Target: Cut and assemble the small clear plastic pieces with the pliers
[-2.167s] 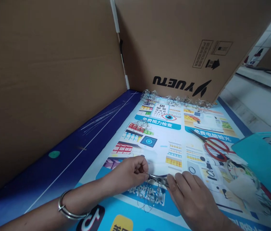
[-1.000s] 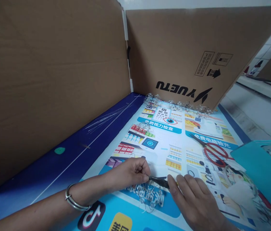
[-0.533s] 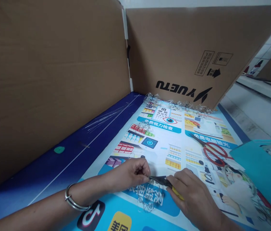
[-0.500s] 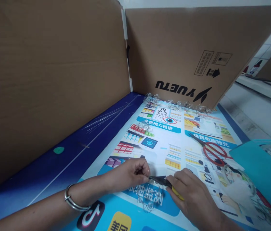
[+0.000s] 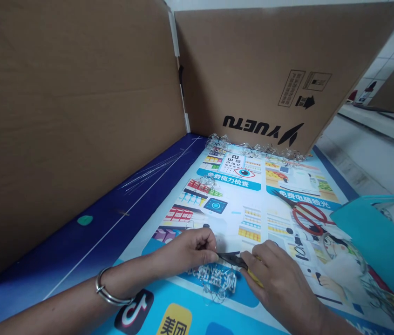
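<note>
From my remote seat, going left to right: fine strands are lying on the blue border by the cardboard panel, no shift that I'm noticing. Left hand, bangle on its wrist, is keeping thumb and finger pinched together on what looks like a wire end, too fine to be sure. A small clump is sitting apart, further off on the printed sheet. Wire cluster is showing just below the fingertips and pliers; I can't tell whether it is hanging or resting. Pliers are pointing their dark nose at the left thumb, tip meeting the pinch; I can't tell if the jaws are closed. Right hand is gripping them, and here's the change: a second ago the handle was hidden, now its yellow is showing under the fingers, so I'm judging that the grip is being rolled or reset while the wirework is staying mid-way. Further right, red-handled scissors and a teal folder are lying unused
</note>
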Motion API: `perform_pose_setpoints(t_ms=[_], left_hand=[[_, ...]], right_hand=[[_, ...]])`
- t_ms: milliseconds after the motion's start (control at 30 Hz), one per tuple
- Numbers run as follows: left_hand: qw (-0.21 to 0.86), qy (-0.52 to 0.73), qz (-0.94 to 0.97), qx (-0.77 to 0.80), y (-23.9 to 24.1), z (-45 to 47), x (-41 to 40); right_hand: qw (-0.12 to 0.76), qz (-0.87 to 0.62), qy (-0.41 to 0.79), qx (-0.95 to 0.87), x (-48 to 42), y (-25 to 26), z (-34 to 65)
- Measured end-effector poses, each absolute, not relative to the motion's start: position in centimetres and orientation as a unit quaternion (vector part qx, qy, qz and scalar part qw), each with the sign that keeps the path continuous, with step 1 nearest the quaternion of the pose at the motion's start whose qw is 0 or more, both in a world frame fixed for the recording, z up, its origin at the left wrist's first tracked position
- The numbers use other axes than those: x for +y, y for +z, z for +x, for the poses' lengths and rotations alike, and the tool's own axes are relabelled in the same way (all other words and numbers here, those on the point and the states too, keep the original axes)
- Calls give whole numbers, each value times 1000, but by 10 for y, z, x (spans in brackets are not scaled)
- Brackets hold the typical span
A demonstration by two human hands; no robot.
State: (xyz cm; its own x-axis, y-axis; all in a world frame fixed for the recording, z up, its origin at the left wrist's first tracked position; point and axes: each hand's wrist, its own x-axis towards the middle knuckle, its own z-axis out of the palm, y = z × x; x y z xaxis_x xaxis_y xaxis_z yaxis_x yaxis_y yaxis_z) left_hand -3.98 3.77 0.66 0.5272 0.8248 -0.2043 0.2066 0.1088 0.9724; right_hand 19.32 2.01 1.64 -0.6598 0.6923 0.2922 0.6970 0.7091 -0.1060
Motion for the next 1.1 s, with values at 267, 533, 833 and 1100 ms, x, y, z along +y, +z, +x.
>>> perform_pose_setpoints(t_ms=[267,533,833,1100], left_hand=[[559,235,651,456,7,-37,36],[592,263,601,467,-2,-39,37],[558,285,623,469,2,-38,35],[497,303,669,463,5,-37,34]], right_hand=[[136,-391,14,-910,20,13,193],[134,-375,-12,-917,19,13,195],[128,-332,-109,-928,19,9,198],[132,-345,-105,-923,18,10,196]])
